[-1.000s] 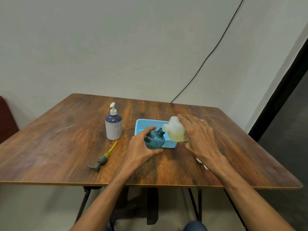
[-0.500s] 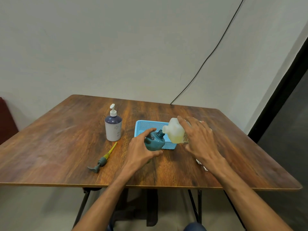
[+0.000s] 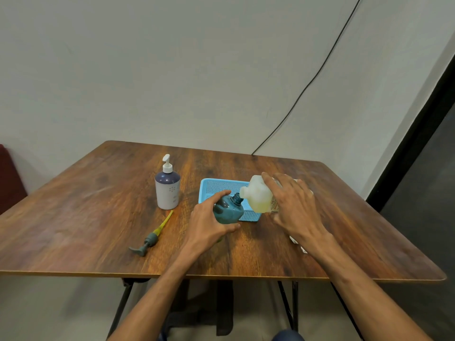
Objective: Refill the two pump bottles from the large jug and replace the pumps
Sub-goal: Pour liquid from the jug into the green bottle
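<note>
My left hand [image 3: 210, 221] grips a teal pump bottle [image 3: 227, 209] with its pump off, tilted toward the right. My right hand [image 3: 294, 205] holds the large translucent jug [image 3: 258, 196] of yellowish liquid, tipped on its side with its mouth at the teal bottle's open neck. The teal bottle's pump [image 3: 151, 236], grey head and yellow tube, lies on the table to the left. A white bottle [image 3: 167, 188] with a dark top and its white pump fitted stands upright behind that pump.
A light blue mesh tray [image 3: 221, 187] sits on the wooden table [image 3: 86, 217] just behind the two held bottles. Something white [image 3: 296, 241] shows partly under my right wrist. A black cable runs down the wall behind the table.
The hands, jug and teal bottle hold almost the same pose. The view has shifted slightly.
</note>
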